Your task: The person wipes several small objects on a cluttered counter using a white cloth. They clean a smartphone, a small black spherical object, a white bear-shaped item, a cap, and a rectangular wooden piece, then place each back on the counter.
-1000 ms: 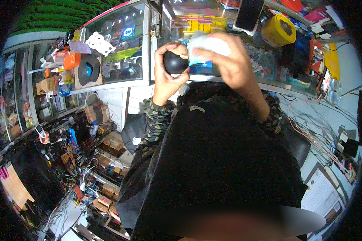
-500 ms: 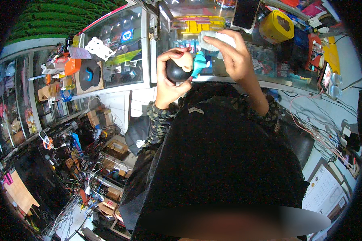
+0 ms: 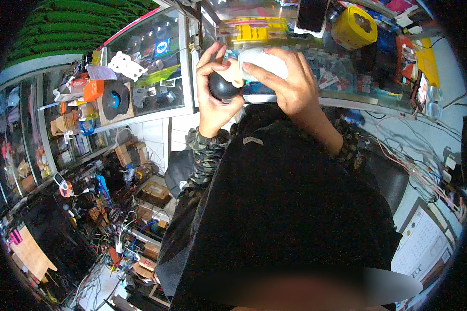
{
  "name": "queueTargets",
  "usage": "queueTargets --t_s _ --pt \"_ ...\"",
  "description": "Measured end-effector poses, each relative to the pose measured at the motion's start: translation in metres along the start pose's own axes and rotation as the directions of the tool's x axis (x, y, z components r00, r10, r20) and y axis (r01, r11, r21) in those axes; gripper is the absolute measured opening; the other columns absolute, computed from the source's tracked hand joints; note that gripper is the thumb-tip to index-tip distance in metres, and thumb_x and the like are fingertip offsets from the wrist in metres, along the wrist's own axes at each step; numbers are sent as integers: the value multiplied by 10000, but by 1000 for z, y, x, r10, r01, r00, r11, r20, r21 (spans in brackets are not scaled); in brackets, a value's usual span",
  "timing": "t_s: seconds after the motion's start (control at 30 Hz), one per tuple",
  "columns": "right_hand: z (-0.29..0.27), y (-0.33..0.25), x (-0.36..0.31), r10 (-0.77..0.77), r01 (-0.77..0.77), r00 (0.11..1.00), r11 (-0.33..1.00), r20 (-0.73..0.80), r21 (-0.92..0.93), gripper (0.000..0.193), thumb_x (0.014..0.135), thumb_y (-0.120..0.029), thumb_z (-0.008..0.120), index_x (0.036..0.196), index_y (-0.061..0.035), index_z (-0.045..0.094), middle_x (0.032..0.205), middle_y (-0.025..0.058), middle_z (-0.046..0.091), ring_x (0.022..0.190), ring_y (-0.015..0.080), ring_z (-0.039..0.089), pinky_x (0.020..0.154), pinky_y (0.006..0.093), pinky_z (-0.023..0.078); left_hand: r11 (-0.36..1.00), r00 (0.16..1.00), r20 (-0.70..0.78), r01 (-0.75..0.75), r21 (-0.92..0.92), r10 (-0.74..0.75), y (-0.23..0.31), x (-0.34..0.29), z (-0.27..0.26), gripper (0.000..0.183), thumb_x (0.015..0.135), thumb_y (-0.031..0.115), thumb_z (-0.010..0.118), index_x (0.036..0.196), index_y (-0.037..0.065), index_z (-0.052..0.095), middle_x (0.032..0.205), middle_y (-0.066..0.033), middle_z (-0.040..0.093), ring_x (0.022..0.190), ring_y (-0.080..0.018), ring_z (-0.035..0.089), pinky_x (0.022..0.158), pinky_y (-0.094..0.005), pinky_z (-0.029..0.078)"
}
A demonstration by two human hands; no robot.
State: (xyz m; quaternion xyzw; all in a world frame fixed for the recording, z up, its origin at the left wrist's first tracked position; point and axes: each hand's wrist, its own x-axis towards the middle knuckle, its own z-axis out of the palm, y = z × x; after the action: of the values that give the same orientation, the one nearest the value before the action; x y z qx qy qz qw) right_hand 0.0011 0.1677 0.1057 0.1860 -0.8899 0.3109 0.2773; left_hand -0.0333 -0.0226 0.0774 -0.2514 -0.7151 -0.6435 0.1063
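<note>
My left hand (image 3: 213, 98) grips a small figurine (image 3: 225, 88) by its round, black-topped head, fingers and thumb curled about it. The figurine lies on its side, its pale face part toward the right. A folded whitish cloth (image 3: 264, 62) is pinched in my right hand (image 3: 294, 85) and pressed close against the figurine's right side. That cloth and my right fingers hide nearly all of the turquoise body. Both hands are above the front edge of a glass display counter.
Beyond my hands, the glass counter (image 3: 342, 96) holds packets and yellow trays. On it stand a phone (image 3: 311, 15) and a yellow tub (image 3: 355, 28). To the left, a white cut-out figure (image 3: 125, 66) lies near a black disc (image 3: 117, 99). Loose cables (image 3: 420, 166) hang at right.
My right hand has moved left and slightly down, bringing the cloth onto the figurine and covering its turquoise body. Fingers of my left hand have shifted, some now raised.
</note>
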Motion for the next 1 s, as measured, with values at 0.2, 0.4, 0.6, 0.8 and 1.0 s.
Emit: queueTargets --t_s 0.2,0.4,0.6,0.8,1.0 --pt "5 5 -2 -36 36 999 999 -6 13 421 801 -107 628 1169 -270 750 1148 113 604 961 291 599 845 386 527 999 998 -42 38 -25 -39 -3 -2 4 599 617 -103 611 1163 85 453 1472 -248 435 1379 -377 451 1135 -469 364" --pt "3 5 -4 -116 121 993 950 35 -289 445 836 -228 581 1266 -294 678 1209 89 596 990 280 577 763 386 503 999 999 -20 50 2 -50 -1 -2 6 602 612 -98 611 1163 85 452 1458 -271 455 1390 -371 432 1143 -470 333" --pt "11 0 1 2 10 999 972 47 -235 496 814 -107 595 1273 -264 697 1203 95 594 1011 295 582 877 407 522 998 999 5 49 36 -50 0 3 0 605 603 -87 625 1158 85 457 1469 -281 442 1381 -357 439 1141 -453 322" --pt "12 3 3 17 -5 999 962 42 -272 501 801 -97 608 1263 -265 701 1180 88 600 998 285 591 856 395 536 998 999 45 21 62 -24 2 3 0 604 608 -82 637 1155 100 457 1493 -281 419 1394 -349 424 1138 -452 324" --pt "17 19 7 -38 33 999 973 -16 -228 433 820 -222 603 1240 -281 689 1161 71 596 949 244 580 758 371 524 1000 997 83 4 -20 -2 -2 3 1 611 628 -88 650 1163 114 437 1498 -276 418 1399 -347 417 1113 -427 367"
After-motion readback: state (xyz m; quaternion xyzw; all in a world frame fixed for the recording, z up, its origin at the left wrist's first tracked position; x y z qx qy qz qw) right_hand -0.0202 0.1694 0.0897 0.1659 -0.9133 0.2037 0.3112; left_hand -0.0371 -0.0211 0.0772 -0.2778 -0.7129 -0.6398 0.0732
